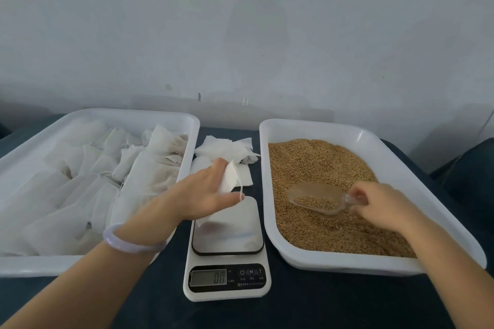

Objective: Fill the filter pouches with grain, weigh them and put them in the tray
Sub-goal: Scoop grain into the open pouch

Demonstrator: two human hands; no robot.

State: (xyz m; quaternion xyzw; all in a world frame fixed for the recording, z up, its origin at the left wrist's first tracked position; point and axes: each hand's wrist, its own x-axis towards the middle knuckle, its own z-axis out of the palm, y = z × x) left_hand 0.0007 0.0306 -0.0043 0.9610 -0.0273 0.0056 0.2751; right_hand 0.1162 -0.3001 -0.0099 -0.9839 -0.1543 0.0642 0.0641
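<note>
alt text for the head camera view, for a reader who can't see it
A person's left hand holds an empty filter pouch above a digital scale reading zero, while the right hand grips a clear scoop in a white tray of grain. A second tray at left holds filled pouches, and spare pouches lie behind the scale.
</note>
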